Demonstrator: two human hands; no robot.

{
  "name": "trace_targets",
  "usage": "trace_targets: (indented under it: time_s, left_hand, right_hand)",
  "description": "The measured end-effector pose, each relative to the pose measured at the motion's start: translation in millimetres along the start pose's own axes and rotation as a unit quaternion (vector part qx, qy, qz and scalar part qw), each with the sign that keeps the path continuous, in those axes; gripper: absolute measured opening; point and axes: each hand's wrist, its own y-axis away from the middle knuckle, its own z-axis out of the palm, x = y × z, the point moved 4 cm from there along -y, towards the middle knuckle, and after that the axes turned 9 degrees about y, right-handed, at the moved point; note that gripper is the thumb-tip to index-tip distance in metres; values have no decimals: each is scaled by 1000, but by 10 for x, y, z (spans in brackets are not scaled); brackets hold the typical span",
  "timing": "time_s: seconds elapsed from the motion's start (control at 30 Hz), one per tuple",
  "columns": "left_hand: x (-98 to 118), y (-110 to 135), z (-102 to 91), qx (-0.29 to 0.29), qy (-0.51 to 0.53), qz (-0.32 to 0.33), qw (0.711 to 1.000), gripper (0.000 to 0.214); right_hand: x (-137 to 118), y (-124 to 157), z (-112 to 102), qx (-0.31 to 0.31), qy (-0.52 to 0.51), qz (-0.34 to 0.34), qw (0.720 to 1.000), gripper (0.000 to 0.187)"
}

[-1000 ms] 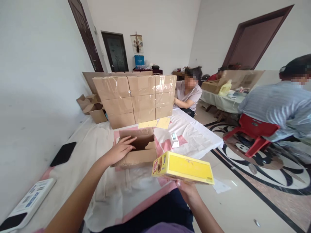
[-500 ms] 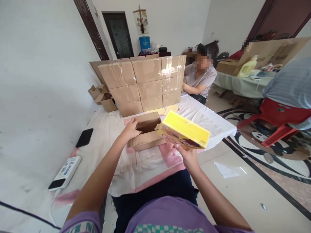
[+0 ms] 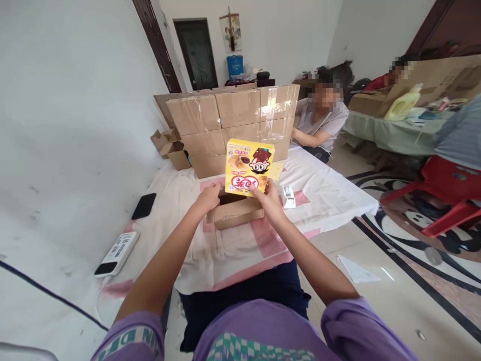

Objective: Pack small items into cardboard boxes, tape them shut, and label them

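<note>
My right hand [image 3: 268, 199] is closed on a yellow snack box [image 3: 248, 168], gripping it near its lower right corner. The snack box stands upright, its printed face with a cartoon head turned upside down towards me. Below and behind it sits an open cardboard box [image 3: 240, 214] on the cloth-covered table, its opening partly hidden by the snack box. My left hand [image 3: 210, 197] grips the left rim of that cardboard box, fingers bent over the edge. A small white device [image 3: 288, 196] lies just right of my right hand.
Taped cardboard boxes [image 3: 201, 133] form a stacked wall at the table's back. Open cartons [image 3: 176, 153] stand to its left. A black phone [image 3: 144, 205] and a white power strip [image 3: 117, 254] lie at left. A person [image 3: 323, 118] crouches beyond the table's right side.
My right hand has brought the snack box left over the cardboard box and turned its printed face towards me. My left hand remains at the cardboard box's rim. The white device has come into view.
</note>
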Motion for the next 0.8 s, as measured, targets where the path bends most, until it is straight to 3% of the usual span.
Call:
trace_targets:
  time_s: [0.2,0.43,0.53,0.63,0.8]
  left_hand:
    - [-77,54,-142,-4,37,-27,999,53]
    - [-240,155,-273,18,182,-41,982,34]
    - [-320,242,-280,26,248,-76,965,36]
    - [-361,320,-276,31,297,-106,948,41]
    - [-308,387,-280,30,349,-103,931,44]
  right_hand:
    - [193,-186,21,-27,-3,76,997,62]
    - [108,-455,-83,-75,174,20,982,56]
    - [2,-490,-88,-103,303,5,947,47]
    - [-56,-459,-59,-150,423,-22,893,41]
    - [-24,-362,95,-272,511,-78,812,36]
